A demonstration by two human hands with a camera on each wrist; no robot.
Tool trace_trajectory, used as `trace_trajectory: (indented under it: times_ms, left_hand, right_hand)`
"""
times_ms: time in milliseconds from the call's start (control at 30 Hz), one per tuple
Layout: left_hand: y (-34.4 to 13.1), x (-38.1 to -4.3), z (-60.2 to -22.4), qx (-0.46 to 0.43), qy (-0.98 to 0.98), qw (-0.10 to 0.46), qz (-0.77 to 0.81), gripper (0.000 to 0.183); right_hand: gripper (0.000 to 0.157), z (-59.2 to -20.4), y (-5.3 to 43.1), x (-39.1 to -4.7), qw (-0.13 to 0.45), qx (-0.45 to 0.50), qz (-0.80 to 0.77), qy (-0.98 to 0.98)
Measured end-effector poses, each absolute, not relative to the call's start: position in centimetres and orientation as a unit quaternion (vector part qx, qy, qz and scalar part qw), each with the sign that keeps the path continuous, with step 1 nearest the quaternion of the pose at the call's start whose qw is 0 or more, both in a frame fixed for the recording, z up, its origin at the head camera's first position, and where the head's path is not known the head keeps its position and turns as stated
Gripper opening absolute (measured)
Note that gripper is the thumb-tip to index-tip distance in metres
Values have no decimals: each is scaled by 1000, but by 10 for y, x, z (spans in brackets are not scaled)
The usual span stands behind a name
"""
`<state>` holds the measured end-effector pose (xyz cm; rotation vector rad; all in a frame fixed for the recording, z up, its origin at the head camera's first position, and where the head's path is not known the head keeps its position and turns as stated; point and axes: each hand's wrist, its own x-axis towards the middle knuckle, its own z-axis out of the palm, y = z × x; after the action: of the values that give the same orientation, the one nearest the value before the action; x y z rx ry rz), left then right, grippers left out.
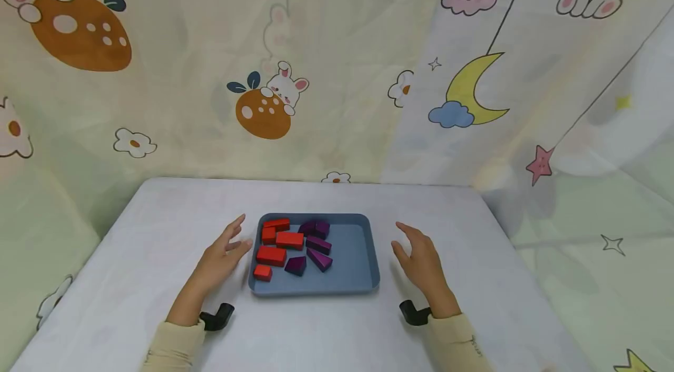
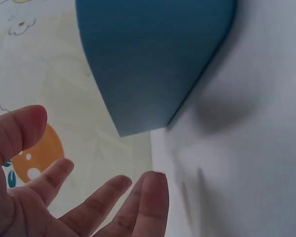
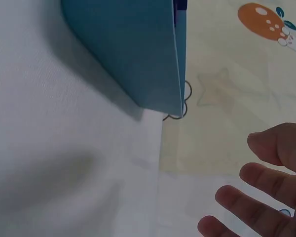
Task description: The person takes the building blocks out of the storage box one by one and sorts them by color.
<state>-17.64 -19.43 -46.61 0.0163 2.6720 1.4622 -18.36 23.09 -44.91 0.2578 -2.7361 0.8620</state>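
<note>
The tray (image 1: 354, 252), long axis left to right, lies on the table (image 1: 321, 337) between left hand (image 1: 218, 264) and right hand (image 1: 423, 264), both spread. Only the head view shows red blocks (image 1: 271, 256); wrist views show outer walls (image 2: 148, 74).

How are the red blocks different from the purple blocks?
Color: the red blocks are bright, while the purple blocks are darker.
Shape: the red blocks look mostly like little boxes, but the purple blocks look more slanted, some like wedges.
Place: the red blocks lie near the left end of the tray, and the purple blocks lie closer to its middle.
Same: both kinds lie in that tray.
</note>
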Motion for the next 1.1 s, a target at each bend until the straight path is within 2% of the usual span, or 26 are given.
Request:
trace_trajectory:
  times_ms: [100, 267, 467, 833, 1100]
  left_hand:
    - [-190, -185, -470, 5, 835, 79, 545, 68]
    - [-187, -189, -479, 15, 773, 94, 627, 60]
    - [-184, -192, -489, 15, 755, 110, 647, 57]
    - [-189, -196, -503, -15, 725, 105, 680, 60]
    - [-188, -194, -504, -19, 726, 109, 679, 62]
  right_hand:
    - [46, -449, 219, -184, 124, 94, 313, -937]
    - [44, -451, 199, -185, 118, 121, 346, -923]
    - [39, -454, 179, -185, 111, 166, 397, -896]
    - [35, -465, 144, -188, -24, 186, 522, -832]
    - [34, -480, 132, -190, -61, 177, 515, -837]
